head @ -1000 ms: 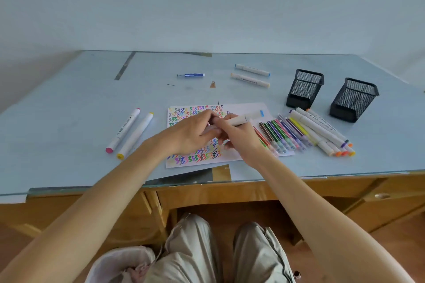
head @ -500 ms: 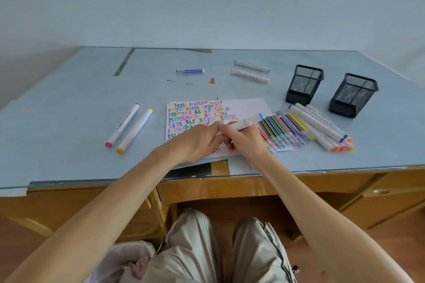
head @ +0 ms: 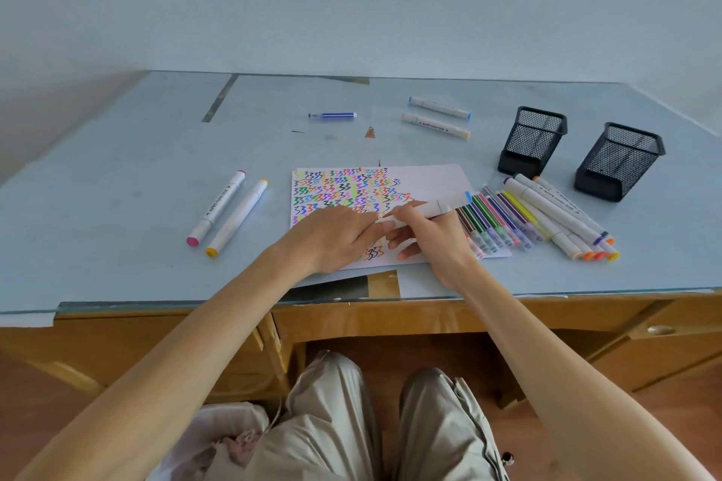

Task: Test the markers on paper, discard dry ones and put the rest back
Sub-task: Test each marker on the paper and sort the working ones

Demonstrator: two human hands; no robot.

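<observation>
Item: blue-capped white marker point(head: 428, 208), lying slantwise across the right hand point(head: 429, 242), cap end pointing up and away over the thin-pen row. The right fingers point(head: 404, 213) are curling round its barrel; the left hand point(head: 336, 238) is pinching the marker's near end, fingers pressed together. Whether a cap is coming off there cannot be told.

Change: over the last second both hands are drawing nearer the body, now working over the lower half of the test paper point(head: 426, 178), with more of the scribbled rows showing beyond the fingers. Reading: this marker is probably being opened for its test stroke; sorting is not yet done for it.

Stock: thin coloured pens point(head: 496, 223) and thick white markers point(head: 562, 219) are lying just right of the right fingers. Two mesh pen holders point(head: 533, 141) are standing beyond those. A pink-and-yellow pair point(head: 226, 213) is lying well left of the left fingers; three more pens point(head: 437, 117) are lying far beyond.

Room: unmarked paper is showing just beyond the fingers. The surface point(head: 117, 176) edge is running close under both wrists; leftward the surface is offering bare room.
</observation>
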